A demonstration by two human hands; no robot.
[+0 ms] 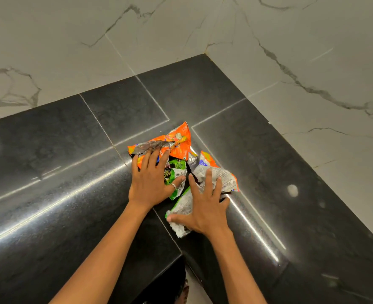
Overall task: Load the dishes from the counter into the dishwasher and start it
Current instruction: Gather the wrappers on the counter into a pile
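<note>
On the near inner corner of the polished black granite L-shaped countertop (56, 163), against white grey-veined marble wall tiles (312, 62), both hands press flat on a heap of crumpled foil snack wrappers. No dishes and no dishwasher are in view; where the task's things are cannot be told from here. Judgement: this is counter clearing ahead of loading.

Largest item: orange foil packet with silver inner lining (176, 139), far side of the heap. Left hand (150, 183), ring on one finger, lies spread with its fingers on that packet's near edge and the palm over a green-and-black wrapper (177, 164). Fingers extended, not clenched, nothing gripped.

Right of it: silver-grey crumpled wrapper with orange trim (222, 176). Nearest: silver wrapper with green edge (181, 207), overhanging the counter's inner corner. Right hand (205, 211) rests splayed over these two, thumb on the near one; open, pressing, not closed around anything.

Method note: draw both hands together so the foil bunches into one wad, then close the fingers round it. Foil is slippery and springy on polished stone; loose pieces may slide off the near edge, so sweep inward, away from the drop.

Writing: small print shows on the silver and green wrappers, too small and creased to read. No brand legible.
</note>
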